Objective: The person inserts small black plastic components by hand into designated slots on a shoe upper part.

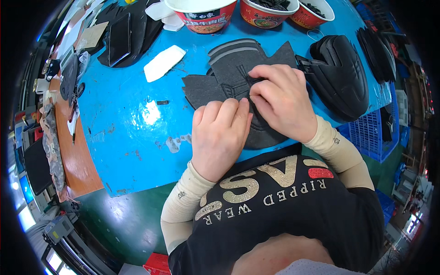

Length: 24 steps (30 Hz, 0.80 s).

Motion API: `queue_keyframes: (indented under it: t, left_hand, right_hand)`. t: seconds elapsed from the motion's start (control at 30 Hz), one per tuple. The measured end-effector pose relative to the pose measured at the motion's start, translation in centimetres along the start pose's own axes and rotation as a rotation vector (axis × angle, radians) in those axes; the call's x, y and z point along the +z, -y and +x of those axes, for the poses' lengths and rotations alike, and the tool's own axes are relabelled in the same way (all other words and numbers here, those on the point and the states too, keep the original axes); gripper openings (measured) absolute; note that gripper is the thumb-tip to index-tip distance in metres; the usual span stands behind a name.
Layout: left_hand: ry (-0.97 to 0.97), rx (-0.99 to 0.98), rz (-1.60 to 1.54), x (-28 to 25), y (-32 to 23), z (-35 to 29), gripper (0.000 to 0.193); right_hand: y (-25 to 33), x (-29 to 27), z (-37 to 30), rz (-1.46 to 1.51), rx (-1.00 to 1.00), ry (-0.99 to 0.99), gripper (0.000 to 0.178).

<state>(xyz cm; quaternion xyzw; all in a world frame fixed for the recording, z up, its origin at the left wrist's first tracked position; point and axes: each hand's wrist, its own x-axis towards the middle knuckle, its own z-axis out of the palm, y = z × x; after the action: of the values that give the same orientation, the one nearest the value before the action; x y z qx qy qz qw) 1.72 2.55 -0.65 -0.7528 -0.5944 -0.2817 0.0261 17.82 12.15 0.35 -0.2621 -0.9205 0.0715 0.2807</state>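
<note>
A stack of black, flat cut pieces (199,87), soft-looking with stitched lines and pointed corners, lies on the blue tabletop before me. My left hand (219,135) rests on its near side, fingers curled and tips pressed down. From the right, my right hand (285,101) reaches over the same stack with bent fingers, thumb and fingertips close to the left ones. Whatever the fingertips pinch is hidden beneath them. Beside my right hand sits a pile of black, moulded, padded pieces (341,75). A small black strip (162,102) lies to the left.
Red and white paper tubs (201,20) stand along the far side; two contain small black strips (270,4). Far left are a dark phone-like slab (120,40) on black sheets and a white piece (165,63). A blue crate (371,135) stands beyond the right edge.
</note>
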Motion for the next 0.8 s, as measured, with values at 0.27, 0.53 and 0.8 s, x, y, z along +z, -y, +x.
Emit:
queue_keyframes:
  t: [0.27, 0.53, 0.8]
  left_hand:
    - [0.008, -0.027, -0.006, 0.0, 0.2, 0.0, 0.031]
    - [0.025, -0.026, 0.034, 0.0, 0.2, 0.0, 0.032]
    - [-0.13, 0.051, 0.019, -0.1, 0.8, -1.5, 0.027]
  right_hand:
    - [-0.3, -0.3, -0.8, -0.005, -0.013, 0.003, 0.02]
    - [-0.2, 0.3, -1.3, -0.08, -0.059, -0.025, 0.017]
    - [-2.5, -3.9, -3.2, 0.049, 0.385, -0.081, 0.04]
